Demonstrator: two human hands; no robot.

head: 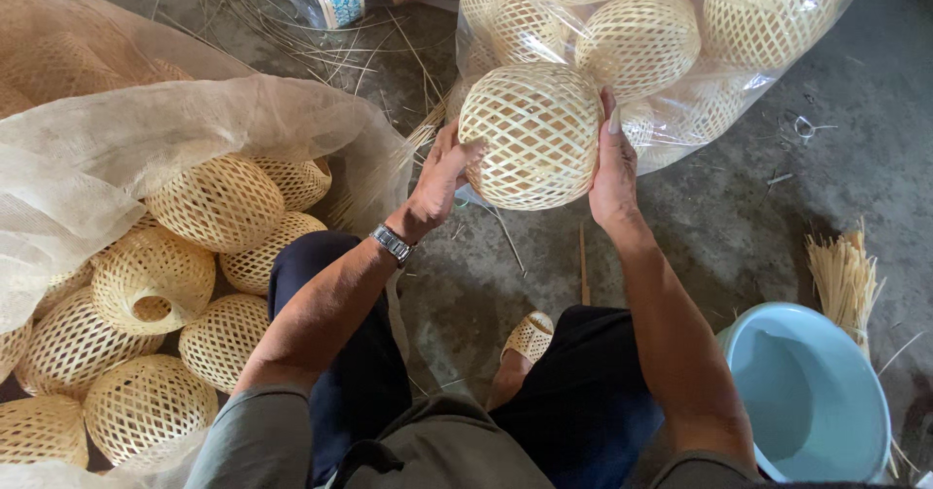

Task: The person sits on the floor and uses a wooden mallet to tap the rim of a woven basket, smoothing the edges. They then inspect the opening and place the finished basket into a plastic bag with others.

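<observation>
ball (530,134) is being held up between both hands, just above centre frame, in front of the clear bag (739,90) of finished balls at 12–1 o'clock. left hand (439,180) is being pressed against the ball's 8 o'clock side, fingers curled narrow along the weave, thumb riding near the edge. right hand (612,168) is being laid flat on the 3 o'clock side, fingers straight and together, pointing to 12. so the ball is being clamped palm to palm, not pinched; both hands are touching it, neither nearer than the other. ball is near-round, no clear long axis; its opening cannot be told from this view. watch (393,243) is being worn on the left wrist. mesh sack (194,129) with more balls (155,280) is lying at 9 o'clock, well apart from the hands. blue basin (807,397) is sitting at 4 o'clock by the right elbow, strip bundle (846,275) just beside it at 3. sandal (530,335) is showing at 6, below the ball. loose strips are lying on the concrete floor (739,236).
</observation>
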